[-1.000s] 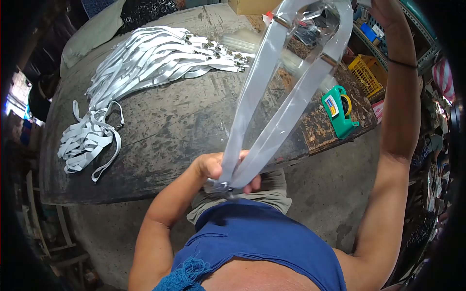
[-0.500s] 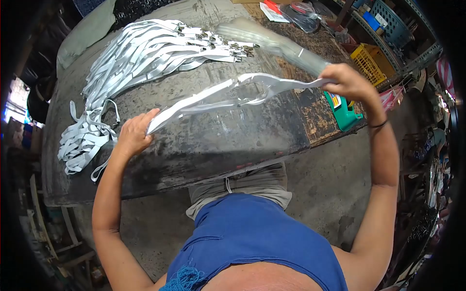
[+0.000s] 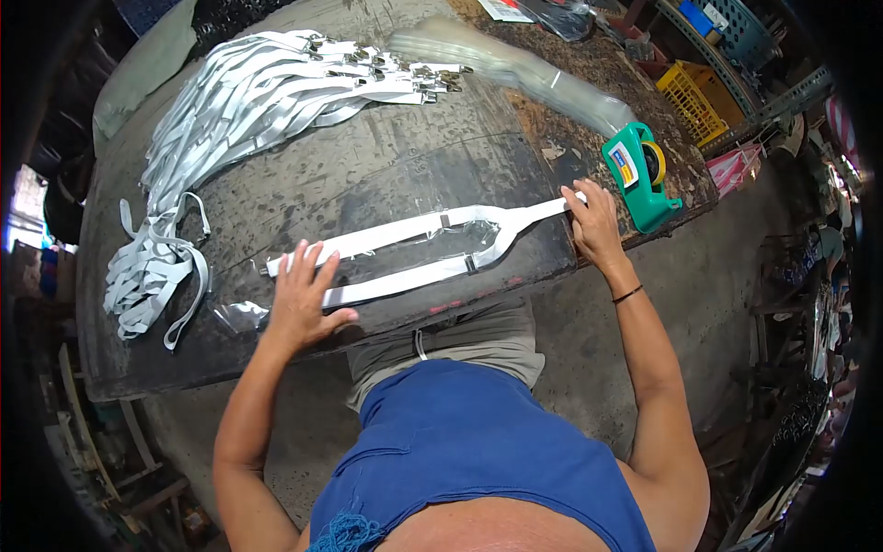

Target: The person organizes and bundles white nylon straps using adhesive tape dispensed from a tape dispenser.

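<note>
A pair of white suspenders [image 3: 405, 232] lies spread on the dark table, its two straps running left from a Y-shaped joint. Clear plastic shows around and between the straps. My left hand [image 3: 300, 299] rests with fingers spread over the left strap ends. At the right, my right hand [image 3: 596, 221] touches the single end; its fingers are bent, and whether they grip it is unclear. Just beyond that hand stands a green tape dispenser [image 3: 636, 179] with a yellow roll.
A large heap of white straps with metal clips [image 3: 267, 97] lies at the back left, above a looser bundle [image 3: 152, 276]. Clear plastic sleeves [image 3: 515, 74] stretch across the back. A yellow crate [image 3: 692, 101] stands on the right.
The suspenders have come down from the air onto the table, and the straps lie apart. My left hand has moved right and spread open; my right hand has moved down and left.
</note>
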Demonstrator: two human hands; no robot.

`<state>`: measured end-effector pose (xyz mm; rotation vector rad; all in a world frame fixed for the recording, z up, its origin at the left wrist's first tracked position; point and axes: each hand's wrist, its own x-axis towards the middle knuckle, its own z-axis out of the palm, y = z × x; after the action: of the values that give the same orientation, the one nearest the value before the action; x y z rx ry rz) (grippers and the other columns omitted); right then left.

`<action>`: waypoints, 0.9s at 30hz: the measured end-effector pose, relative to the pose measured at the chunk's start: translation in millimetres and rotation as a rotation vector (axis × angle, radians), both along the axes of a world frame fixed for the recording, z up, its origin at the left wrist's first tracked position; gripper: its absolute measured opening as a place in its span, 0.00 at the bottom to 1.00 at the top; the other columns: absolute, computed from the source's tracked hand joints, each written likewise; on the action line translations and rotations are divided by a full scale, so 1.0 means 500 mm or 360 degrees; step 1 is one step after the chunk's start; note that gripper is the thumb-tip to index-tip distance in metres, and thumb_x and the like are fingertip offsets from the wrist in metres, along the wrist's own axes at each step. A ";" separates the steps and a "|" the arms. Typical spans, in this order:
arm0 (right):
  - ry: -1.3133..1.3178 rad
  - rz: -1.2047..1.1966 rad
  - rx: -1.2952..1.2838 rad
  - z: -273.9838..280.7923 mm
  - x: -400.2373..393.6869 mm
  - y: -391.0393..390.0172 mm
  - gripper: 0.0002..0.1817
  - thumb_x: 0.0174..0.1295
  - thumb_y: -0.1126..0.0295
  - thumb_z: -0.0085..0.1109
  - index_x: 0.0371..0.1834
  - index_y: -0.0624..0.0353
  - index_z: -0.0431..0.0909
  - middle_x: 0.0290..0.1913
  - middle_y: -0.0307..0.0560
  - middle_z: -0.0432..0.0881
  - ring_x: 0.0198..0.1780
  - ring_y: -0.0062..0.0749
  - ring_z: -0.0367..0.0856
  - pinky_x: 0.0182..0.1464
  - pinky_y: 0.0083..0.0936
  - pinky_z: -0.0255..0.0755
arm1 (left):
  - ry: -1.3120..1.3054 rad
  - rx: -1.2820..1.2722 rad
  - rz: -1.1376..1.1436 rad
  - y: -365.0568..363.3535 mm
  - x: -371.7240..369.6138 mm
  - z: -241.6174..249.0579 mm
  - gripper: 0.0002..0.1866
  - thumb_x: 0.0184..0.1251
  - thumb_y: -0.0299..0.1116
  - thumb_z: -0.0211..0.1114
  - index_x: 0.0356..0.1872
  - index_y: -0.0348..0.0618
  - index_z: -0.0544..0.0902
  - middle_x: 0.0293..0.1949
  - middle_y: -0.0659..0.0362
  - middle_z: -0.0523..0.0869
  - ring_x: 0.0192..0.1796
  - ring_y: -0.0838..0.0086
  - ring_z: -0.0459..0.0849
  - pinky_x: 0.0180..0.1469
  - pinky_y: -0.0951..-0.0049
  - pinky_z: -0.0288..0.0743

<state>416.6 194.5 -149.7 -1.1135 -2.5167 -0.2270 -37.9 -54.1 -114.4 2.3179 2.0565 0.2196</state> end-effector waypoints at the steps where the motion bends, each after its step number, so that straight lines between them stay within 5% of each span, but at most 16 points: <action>1: 0.0000 -0.0001 -0.0004 0.012 -0.019 -0.012 0.26 0.57 0.69 0.62 0.63 0.48 0.77 0.63 0.51 0.73 0.68 0.52 0.67 0.67 0.53 0.59 | 0.0000 -0.0004 -0.0001 0.000 0.020 -0.016 0.49 0.50 0.66 0.69 0.73 0.53 0.67 0.73 0.47 0.63 0.76 0.47 0.57 0.75 0.40 0.47; 4: 0.0213 0.0253 -0.0104 0.039 -0.095 -0.069 0.30 0.59 0.59 0.65 0.67 0.47 0.73 0.70 0.50 0.68 0.73 0.53 0.62 0.70 0.56 0.55 | -0.0200 0.0060 -0.0190 0.007 0.100 -0.044 0.37 0.65 0.57 0.62 0.72 0.53 0.68 0.72 0.47 0.66 0.74 0.47 0.61 0.73 0.41 0.52; 11: -0.0105 0.0337 -0.0391 -0.015 -0.163 -0.088 0.26 0.67 0.52 0.57 0.69 0.36 0.72 0.72 0.49 0.67 0.73 0.51 0.61 0.71 0.62 0.51 | -0.0080 0.0068 -0.0098 0.053 0.154 -0.079 0.32 0.70 0.51 0.60 0.72 0.53 0.69 0.71 0.47 0.67 0.73 0.46 0.62 0.71 0.41 0.55; 17: -0.0129 -0.0240 -0.0276 -0.011 -0.190 -0.053 0.25 0.68 0.54 0.56 0.67 0.47 0.74 0.69 0.51 0.70 0.70 0.52 0.65 0.69 0.65 0.51 | -0.0137 0.0163 0.0028 0.061 0.152 -0.076 0.32 0.68 0.53 0.61 0.70 0.53 0.70 0.70 0.45 0.68 0.70 0.45 0.66 0.68 0.42 0.59; 22: 0.0005 0.0145 -0.0163 0.003 -0.214 -0.084 0.36 0.69 0.50 0.53 0.77 0.51 0.57 0.80 0.51 0.53 0.79 0.54 0.50 0.72 0.67 0.45 | -0.0044 0.0046 0.0165 0.030 0.142 -0.086 0.35 0.69 0.55 0.60 0.73 0.52 0.67 0.72 0.44 0.66 0.72 0.44 0.63 0.69 0.43 0.56; 27: -0.0380 0.0237 -0.0361 -0.044 -0.254 -0.143 0.42 0.68 0.39 0.47 0.77 0.55 0.57 0.79 0.50 0.56 0.79 0.51 0.51 0.72 0.69 0.42 | -0.0059 -0.0017 0.0238 0.009 0.156 -0.069 0.37 0.69 0.57 0.58 0.75 0.52 0.64 0.73 0.44 0.64 0.73 0.43 0.61 0.69 0.39 0.55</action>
<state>289.4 123.0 -171.7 -1.0262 -2.8823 -0.0348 40.4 -49.7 -148.9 2.1384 2.2088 0.2534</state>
